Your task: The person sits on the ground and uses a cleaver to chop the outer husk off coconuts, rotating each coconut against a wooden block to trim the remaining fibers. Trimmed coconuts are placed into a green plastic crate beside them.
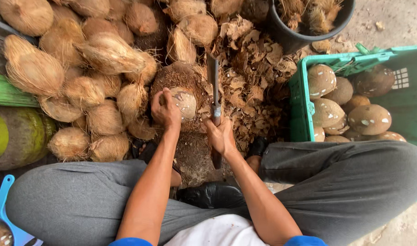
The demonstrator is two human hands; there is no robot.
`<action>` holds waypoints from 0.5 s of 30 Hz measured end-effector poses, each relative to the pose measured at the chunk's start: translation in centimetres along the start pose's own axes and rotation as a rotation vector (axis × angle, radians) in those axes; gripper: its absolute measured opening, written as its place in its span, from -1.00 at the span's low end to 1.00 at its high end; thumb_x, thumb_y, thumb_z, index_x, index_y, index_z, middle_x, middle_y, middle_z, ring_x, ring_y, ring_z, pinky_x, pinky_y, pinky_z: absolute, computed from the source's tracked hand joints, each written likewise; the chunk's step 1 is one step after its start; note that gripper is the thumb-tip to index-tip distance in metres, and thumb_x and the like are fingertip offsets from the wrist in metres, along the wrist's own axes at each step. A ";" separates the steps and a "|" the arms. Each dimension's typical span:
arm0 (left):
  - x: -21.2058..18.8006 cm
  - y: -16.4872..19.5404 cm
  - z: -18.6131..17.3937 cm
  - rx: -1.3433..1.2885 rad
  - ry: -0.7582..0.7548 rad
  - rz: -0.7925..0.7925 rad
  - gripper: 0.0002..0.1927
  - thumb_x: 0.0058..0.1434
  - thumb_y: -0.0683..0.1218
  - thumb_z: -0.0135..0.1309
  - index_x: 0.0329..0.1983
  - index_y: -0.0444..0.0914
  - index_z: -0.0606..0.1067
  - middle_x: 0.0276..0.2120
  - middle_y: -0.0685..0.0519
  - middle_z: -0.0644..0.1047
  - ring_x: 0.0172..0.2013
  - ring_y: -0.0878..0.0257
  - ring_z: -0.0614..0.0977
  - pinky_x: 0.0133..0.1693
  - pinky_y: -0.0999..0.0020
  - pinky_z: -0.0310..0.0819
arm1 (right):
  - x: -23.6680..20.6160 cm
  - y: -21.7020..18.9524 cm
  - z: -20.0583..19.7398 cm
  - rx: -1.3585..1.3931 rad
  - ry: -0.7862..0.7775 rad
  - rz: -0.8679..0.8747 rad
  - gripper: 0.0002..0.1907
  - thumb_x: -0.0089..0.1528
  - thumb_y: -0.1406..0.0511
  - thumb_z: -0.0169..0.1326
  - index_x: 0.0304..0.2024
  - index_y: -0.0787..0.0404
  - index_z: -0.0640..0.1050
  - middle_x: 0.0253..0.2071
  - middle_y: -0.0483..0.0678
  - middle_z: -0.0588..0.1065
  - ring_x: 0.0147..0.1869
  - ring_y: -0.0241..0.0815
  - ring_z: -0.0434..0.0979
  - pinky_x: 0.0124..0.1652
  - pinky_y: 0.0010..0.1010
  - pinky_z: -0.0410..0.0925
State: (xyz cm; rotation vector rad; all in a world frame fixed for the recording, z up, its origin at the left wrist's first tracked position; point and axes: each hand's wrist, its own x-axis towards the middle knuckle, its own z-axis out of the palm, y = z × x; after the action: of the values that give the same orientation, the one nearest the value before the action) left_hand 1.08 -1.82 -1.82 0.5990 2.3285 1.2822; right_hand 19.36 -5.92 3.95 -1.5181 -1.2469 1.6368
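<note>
Two hands work at one coconut (pixel 184 103): left hand (pixel 165 110) grips its side, right hand (pixel 221 136) clasps a cleaver (pixel 214 86) (blade pointing far) just right of it.

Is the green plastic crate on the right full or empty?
Partly full: the green plastic crate holds several smooth, husked brown coconuts, with bare wall showing above them.

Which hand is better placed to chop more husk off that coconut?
Probably the right hand: it grips the cleaver, blade raised beside the coconut. The left hand rests on the coconut, holding it.
</note>
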 end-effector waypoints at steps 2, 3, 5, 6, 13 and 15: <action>0.4 0.0 0.0 -0.027 -0.005 0.012 -0.50 0.31 0.32 -0.05 -0.20 -0.17 0.57 -0.41 0.11 0.56 -0.47 0.27 0.55 -0.46 0.28 0.42 | 0.0 0.3 0.5 0.009 -0.066 0.125 -0.84 0.27 0.23 0.04 -0.40 0.10 0.51 -0.68 -0.20 0.38 -0.72 -0.33 0.26 -0.68 -0.42 0.20; 0.6 0.0 -0.1 -0.037 -0.006 0.015 -0.51 0.31 0.31 -0.05 -0.19 -0.18 0.57 -0.41 0.11 0.56 -0.47 0.27 0.55 -0.46 0.28 0.42 | 0.1 0.5 0.8 0.012 -0.101 0.191 -0.89 0.24 0.24 0.03 -0.35 0.04 0.55 -0.67 -0.20 0.39 -0.71 -0.33 0.25 -0.68 -0.42 0.16; 1.0 0.2 -0.3 -0.049 0.031 0.056 -0.52 0.33 0.30 0.01 -0.22 -0.18 0.62 -0.40 0.14 0.60 -0.43 0.29 0.57 -0.38 0.31 0.42 | 0.3 0.8 0.8 -0.165 -0.186 0.271 -0.75 0.30 0.21 0.07 -0.44 0.19 0.49 -0.68 -0.14 0.34 -0.69 -0.27 0.21 -0.67 -0.41 0.11; 1.2 0.3 -0.5 -0.064 0.053 0.092 -0.53 0.34 0.29 0.04 -0.24 -0.18 0.64 -0.39 0.15 0.62 -0.41 0.30 0.58 -0.35 0.32 0.43 | 0.4 0.9 0.7 -0.251 -0.226 0.292 -0.66 0.33 0.20 0.09 -0.48 0.27 0.47 -0.68 -0.11 0.32 -0.68 -0.25 0.19 -0.66 -0.41 0.09; 0.3 0.9 -0.8 -0.144 -0.017 -0.092 -0.59 0.32 0.25 0.01 -0.31 -0.13 0.60 -0.51 0.16 0.50 -0.52 0.29 0.45 -0.46 0.21 0.32 | 0.7 -0.4 0.3 -0.043 -0.033 0.030 -0.67 0.32 0.18 0.11 -0.48 0.15 0.37 -0.66 -0.20 0.32 -0.70 -0.34 0.22 -0.65 -0.41 0.24; 0.2 0.8 -0.9 -0.117 0.008 -0.082 -0.60 0.30 0.26 0.01 -0.31 -0.11 0.59 -0.50 0.20 0.51 -0.51 0.32 0.44 -0.45 0.25 0.32 | -0.1 -0.3 1.3 0.071 -0.002 0.101 -0.66 0.29 0.17 0.07 -0.54 0.14 0.38 -0.71 -0.15 0.34 -0.78 -0.30 0.23 -0.71 -0.35 0.26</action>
State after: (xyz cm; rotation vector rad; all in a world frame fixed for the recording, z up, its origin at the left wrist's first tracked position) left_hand 0.57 -1.89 -0.70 0.4564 2.2416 1.3743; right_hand 18.11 -6.21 4.20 -1.5579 -1.1169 1.7281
